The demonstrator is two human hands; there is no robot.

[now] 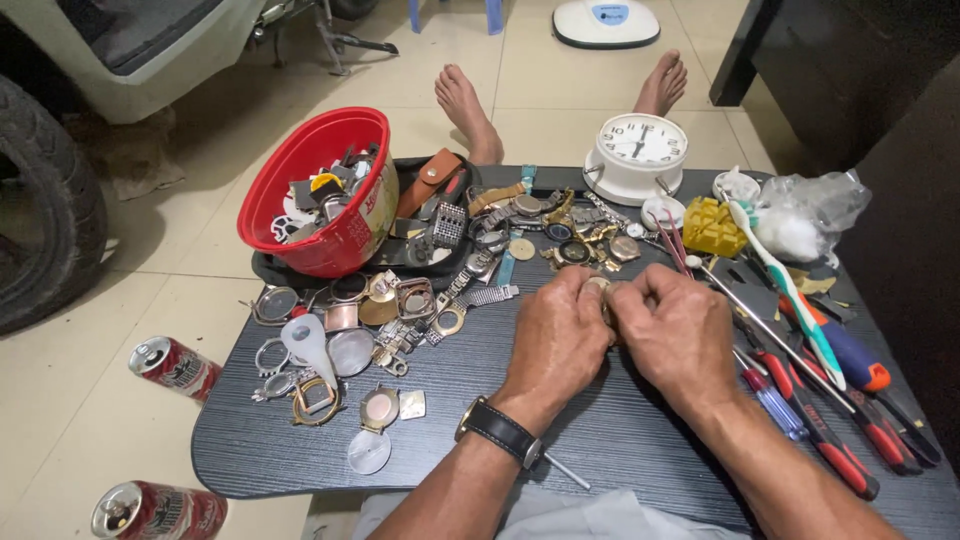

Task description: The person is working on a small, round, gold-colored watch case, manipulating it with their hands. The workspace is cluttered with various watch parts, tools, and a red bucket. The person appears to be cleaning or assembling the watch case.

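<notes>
**Both hands pinched on one small watch part**

Left hand and right hand meet fingertip to fingertip, closed on a small round watch case between them, over the dark table. Screwdrivers right, white clock far.

Bowl far left on table; clock behind hands; screwdrivers right; cans on floor left.
</notes>
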